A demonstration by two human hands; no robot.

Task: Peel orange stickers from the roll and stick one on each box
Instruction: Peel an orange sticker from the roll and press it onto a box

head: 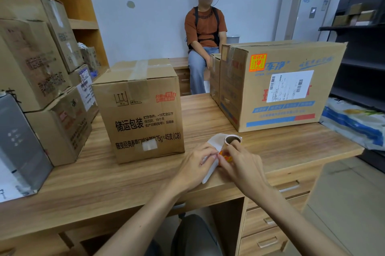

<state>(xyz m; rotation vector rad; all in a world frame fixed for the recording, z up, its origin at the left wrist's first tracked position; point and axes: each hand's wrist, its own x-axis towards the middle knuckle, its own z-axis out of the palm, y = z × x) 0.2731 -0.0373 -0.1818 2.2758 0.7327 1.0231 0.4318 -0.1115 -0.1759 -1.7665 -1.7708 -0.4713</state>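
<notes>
Peeling the orange sticker (226, 156) cleanly off the roll (231, 143) at the counter's (104, 182) front edge needs the right hand (242, 165), curled round the roll, steadying it while the left hand (194, 165), seemingly pinching the white backing (209, 172), pulls slowly.

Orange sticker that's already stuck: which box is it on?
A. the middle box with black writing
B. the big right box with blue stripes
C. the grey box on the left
B: the orange sticker sits at the front's top left corner on the big right box.
</notes>
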